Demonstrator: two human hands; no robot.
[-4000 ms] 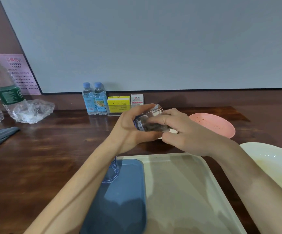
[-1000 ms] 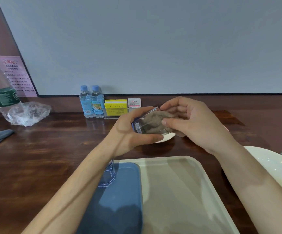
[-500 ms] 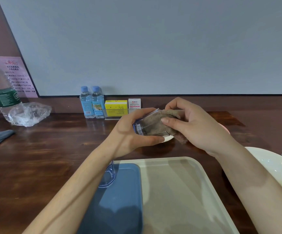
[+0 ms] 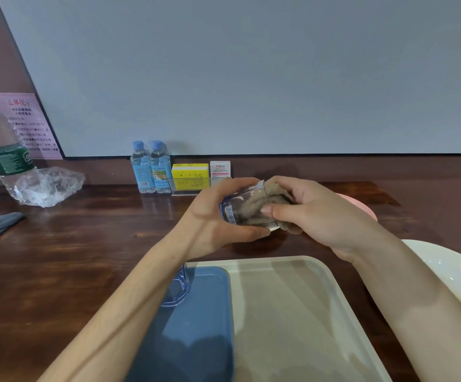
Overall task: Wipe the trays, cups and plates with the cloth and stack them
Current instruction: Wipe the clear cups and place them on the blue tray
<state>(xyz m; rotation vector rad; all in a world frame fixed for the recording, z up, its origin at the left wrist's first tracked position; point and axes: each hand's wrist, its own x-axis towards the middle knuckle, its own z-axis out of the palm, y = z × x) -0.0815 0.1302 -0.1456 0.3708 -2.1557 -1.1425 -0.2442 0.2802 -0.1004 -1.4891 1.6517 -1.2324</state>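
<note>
The left hand grips a clear cup tipped on its side above the table, with its mouth facing right. The right hand pinches a brown cloth, part of which is stuffed inside the cup. Below the hands lies a beige tray, with a blue tray in its left part. A 2nd cup stands at the blue tray's far left corner, partly hidden by the left forearm. A pink plate shows behind the right hand, and a white plate sits at the right edge. 2 small bottles and a yellow box stand by the wall.
</note>
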